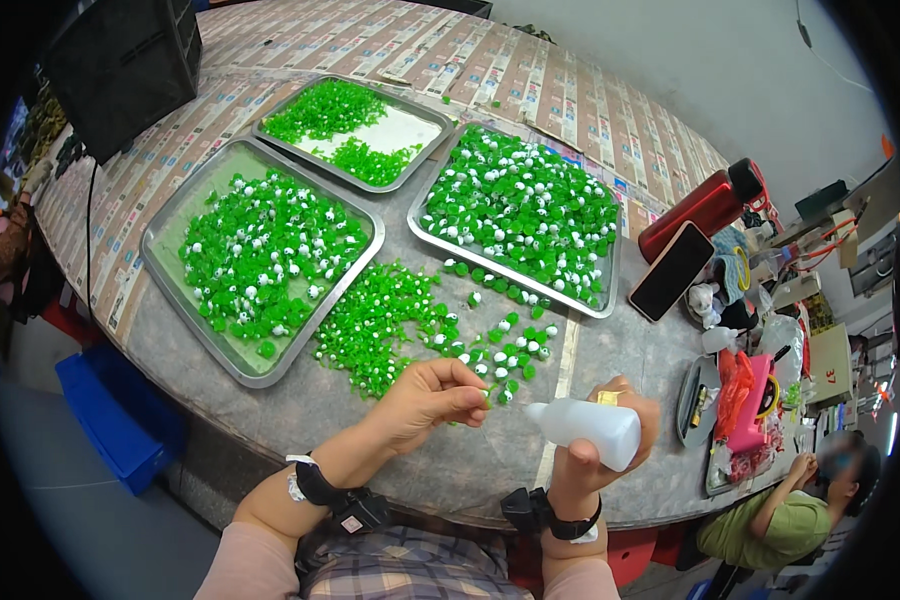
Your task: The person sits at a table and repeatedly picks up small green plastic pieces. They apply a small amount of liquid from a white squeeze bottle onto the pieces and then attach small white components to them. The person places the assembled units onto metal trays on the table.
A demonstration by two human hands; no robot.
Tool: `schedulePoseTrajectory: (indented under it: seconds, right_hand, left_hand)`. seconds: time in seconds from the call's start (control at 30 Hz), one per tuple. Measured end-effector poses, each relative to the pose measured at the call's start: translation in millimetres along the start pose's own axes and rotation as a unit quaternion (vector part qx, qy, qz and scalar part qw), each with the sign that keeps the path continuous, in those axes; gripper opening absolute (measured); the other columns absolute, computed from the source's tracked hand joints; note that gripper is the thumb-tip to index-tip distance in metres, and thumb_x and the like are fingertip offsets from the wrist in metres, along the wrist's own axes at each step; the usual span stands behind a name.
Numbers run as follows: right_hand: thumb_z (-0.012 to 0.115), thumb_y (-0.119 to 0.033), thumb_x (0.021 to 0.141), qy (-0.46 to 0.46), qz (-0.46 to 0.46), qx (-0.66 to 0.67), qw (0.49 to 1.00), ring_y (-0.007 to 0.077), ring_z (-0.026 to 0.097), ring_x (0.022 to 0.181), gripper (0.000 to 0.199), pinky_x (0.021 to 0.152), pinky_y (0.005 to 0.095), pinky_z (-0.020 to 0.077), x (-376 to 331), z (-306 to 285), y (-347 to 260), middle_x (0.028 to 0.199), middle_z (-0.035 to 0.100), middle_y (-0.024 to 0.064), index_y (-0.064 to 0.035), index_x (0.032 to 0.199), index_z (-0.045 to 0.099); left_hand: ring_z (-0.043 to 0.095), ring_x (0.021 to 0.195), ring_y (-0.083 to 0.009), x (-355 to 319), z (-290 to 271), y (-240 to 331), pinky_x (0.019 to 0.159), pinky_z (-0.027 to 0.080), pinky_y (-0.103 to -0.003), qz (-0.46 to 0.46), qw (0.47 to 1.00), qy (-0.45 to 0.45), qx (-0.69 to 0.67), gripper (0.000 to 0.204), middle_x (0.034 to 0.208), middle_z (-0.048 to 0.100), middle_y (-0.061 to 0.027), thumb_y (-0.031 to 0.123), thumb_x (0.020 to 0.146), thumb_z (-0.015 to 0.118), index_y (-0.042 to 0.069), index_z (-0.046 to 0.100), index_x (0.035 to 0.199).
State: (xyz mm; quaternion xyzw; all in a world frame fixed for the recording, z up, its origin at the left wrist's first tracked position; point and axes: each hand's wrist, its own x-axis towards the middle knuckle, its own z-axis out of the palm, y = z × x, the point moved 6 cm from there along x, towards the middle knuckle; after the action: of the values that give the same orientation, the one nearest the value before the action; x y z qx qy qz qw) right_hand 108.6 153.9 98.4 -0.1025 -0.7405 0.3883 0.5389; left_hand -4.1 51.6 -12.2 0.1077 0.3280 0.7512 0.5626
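My left hand (425, 408) pinches a small green plastic piece (487, 394) between thumb and fingertips, just above the table. In my right hand (645, 415) is a whitish squeeze bottle (602, 430), tilted on its side, its nozzle pointing left toward the pinched piece with a gap between them. Beyond my hands lie loose green pieces with white balls (515, 348). To their left spreads a heap of smaller green pieces with pale tips (375, 318). Metal trays hold more: a left tray (170, 245), a right tray (582, 307) and a far tray (382, 134).
A red flask (692, 213) and a dark phone (672, 270) stand at the right, beside clutter with a pink tape dispenser (752, 410). A black crate (120, 75) sits far left; a blue bin (120, 420) is below the table's edge. Another person (785, 522) sits at far right.
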Motion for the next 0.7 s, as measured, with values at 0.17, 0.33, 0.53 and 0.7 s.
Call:
schedulePoseTrajectory:
  seconds: [0.17, 0.33, 0.53, 0.7]
  right_hand:
    - [0.072, -0.045, 0.056, -0.018, -0.005, 0.009, 1.0, 0.0144, 0.042, 0.051, 0.054, 0.046, 0.0257, 0.0341, 2, 5, -3, 0.062, 0.046, 0.0028, -0.0045, 0.08, 0.046]
    - [0.073, -0.042, 0.056, -0.047, -0.023, -0.008, 0.999, 0.0143, 0.043, 0.052, 0.052, 0.045, 0.0253, 0.0339, 4, 11, -5, 0.062, 0.046, 0.0025, -0.0043, 0.08, 0.046]
    - [0.073, -0.041, 0.057, 0.003, -0.001, 0.032, 0.999, 0.0136, 0.041, 0.053, 0.051, 0.048, 0.0258, 0.0332, 3, 3, 1, 0.063, 0.045, 0.0017, -0.0044, 0.079, 0.045]
    - [0.073, -0.041, 0.057, 0.017, 0.015, 0.033, 0.999, 0.0141, 0.042, 0.056, 0.05, 0.051, 0.0269, 0.0336, 4, 4, 0, 0.065, 0.044, 0.0017, -0.0042, 0.079, 0.045]
  left_hand:
    - [0.057, 0.065, -0.0112, 0, 0, -1, 0.061, 0.049, -0.024, -0.005, 1.0, 0.0, 0.001, 0.011, 0.073, 0.059, -0.0058, 0.009, 0.076, 0.058, 0.003, 0.055, 0.084]
    - [0.057, 0.065, -0.0114, 0, 0, 0, 0.06, 0.049, -0.024, -0.005, 1.0, 0.002, 0.001, 0.011, 0.073, 0.059, -0.006, 0.01, 0.076, 0.058, 0.003, 0.055, 0.084]
    - [0.058, 0.064, -0.0125, 0, 0, 0, 0.059, 0.049, -0.025, -0.008, 1.0, 0.006, 0.003, 0.011, 0.073, 0.059, -0.0071, 0.01, 0.076, 0.058, 0.003, 0.055, 0.082]
    - [0.058, 0.061, -0.0141, 0, -2, 0, 0.057, 0.049, -0.026, -0.014, 1.0, 0.023, 0.006, 0.01, 0.071, 0.059, -0.0081, 0.01, 0.075, 0.059, 0.003, 0.054, 0.079]
